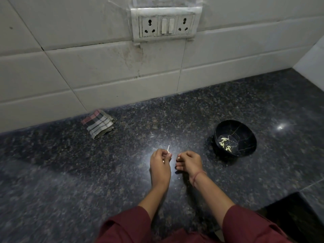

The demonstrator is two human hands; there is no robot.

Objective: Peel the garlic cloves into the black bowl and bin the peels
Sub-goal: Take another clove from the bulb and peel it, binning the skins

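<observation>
- Tiled wall (87, 67): white, stained, and behind the worktop.
- Tabletop (70, 172): dark speckled stone with a glossy finish. Pale scraps would be hard to spot against the speckle.
- Switch-and-socket plate (166, 23): fixed to the wall, with two sockets flanking two switches.
- Black bowl (245, 132): stands upright on the tabletop, to the right of the hands and a little beyond them, touching neither.
- Checked cloth (99, 126): folded and lying by the wall, well apart from the work.
- Left hand (160, 165): its fingers are curled and pinch a peel sliver.
- Right hand (190, 163): its fingers are curled round a small pale piece at the fingertips. I judge this to be the garlic clove (178, 157), which is mostly hidden.
- Peeled cloves (225, 143): several lie in the bottom of the bowl.
- Peel sliver (168, 148): thin and pale, standing up from the left fingertips and just beside the clove.
- Bin: none in view.
- Risk: the clove is small and slippery and is held away from the bowl, so it could slip onto the tabletop on the way across.
- Risk: the light sliver may cling to the fingers or drift off. With no bin close by, it could end up on the tabletop or among the peeled cloves.
</observation>
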